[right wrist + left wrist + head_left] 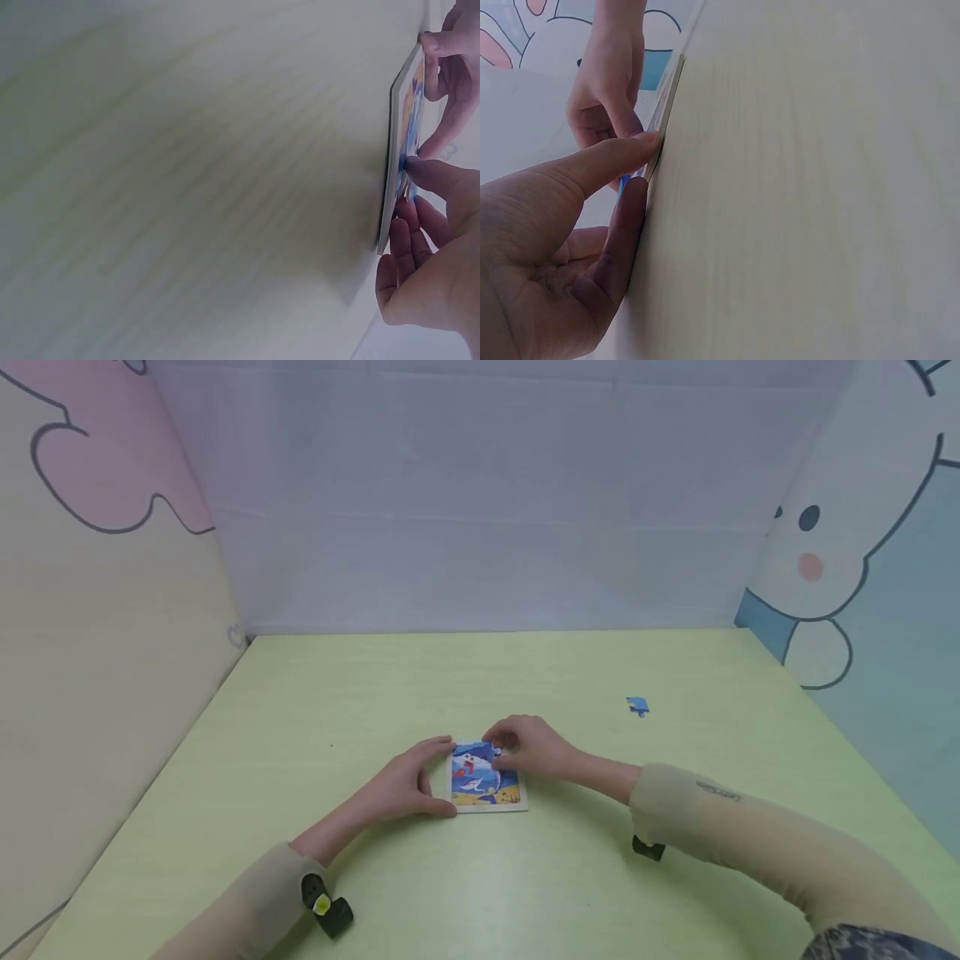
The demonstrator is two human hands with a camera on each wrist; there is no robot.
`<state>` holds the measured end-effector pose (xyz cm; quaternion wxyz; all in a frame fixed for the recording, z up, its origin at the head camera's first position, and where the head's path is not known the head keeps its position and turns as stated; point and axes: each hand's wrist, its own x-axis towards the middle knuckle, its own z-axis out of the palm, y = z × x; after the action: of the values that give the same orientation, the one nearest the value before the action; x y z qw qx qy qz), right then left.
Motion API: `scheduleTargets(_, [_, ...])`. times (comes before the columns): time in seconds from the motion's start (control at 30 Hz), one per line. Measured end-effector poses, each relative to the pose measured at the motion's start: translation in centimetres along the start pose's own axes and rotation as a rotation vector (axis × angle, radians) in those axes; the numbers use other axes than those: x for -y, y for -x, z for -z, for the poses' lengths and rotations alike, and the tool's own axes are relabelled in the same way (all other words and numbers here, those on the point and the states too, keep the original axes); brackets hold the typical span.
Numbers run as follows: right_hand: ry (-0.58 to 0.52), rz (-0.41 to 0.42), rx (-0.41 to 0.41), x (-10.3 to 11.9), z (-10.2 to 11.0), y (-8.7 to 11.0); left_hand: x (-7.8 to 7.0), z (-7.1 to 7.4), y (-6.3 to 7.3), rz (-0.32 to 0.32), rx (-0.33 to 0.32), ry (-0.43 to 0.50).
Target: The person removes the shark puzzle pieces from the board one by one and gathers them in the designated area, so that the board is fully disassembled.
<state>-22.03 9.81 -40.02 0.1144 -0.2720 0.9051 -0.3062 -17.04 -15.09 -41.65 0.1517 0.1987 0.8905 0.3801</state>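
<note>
A small square jigsaw puzzle in a white frame lies on the table, its picture showing a blue and white sea animal over yellow sand. My left hand holds the frame's left side, thumb by the near corner and fingers by the far one. Over the upper right part of the picture, my right hand pinches a small blue puzzle piece between thumb and fingers, low against the board. The fingers hide much of that piece and the corner under it. In the right wrist view both hands meet the tilted-looking puzzle.
One loose blue puzzle piece lies farther back on the right of the pale yellow-green table. A white wall sheet stands behind the table, with cartoon-printed panels on both sides. Each sleeve carries a black wrist device.
</note>
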Motion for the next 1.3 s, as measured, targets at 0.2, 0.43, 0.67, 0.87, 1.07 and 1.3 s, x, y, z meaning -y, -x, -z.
scheduleTargets(0.2, [0.129, 0.094, -0.034, 0.4, 0.4, -0.2, 0.0, 0.0, -0.1, -0.003, -0.007, 0.003])
scheduleTargets(0.43, [0.288, 0.217, -0.084, 0.0, 0.4, -0.3, 0.1, -0.1, 0.0, 0.005, -0.004, 0.002])
scheduleTargets(0.67, [0.344, 0.227, -0.117, -0.8, 0.6, -0.4, 0.1, -0.1, 0.0, 0.005, -0.008, -0.003])
scheduleTargets(0.87, [0.286, 0.186, -0.109, -2.3, 1.8, -0.6, 0.2, -0.3, -0.1, 0.009, -0.012, -0.004])
scheduleTargets(1.07, [0.281, 0.186, -0.165, -4.5, 3.6, -0.6, 0.1, -0.3, -0.2, 0.002, -0.016, -0.012])
scheduleTargets(1.3, [0.339, 0.18, -0.198, -7.4, 5.8, -0.6, -0.1, -0.2, -0.2, -0.003, -0.016, -0.016])
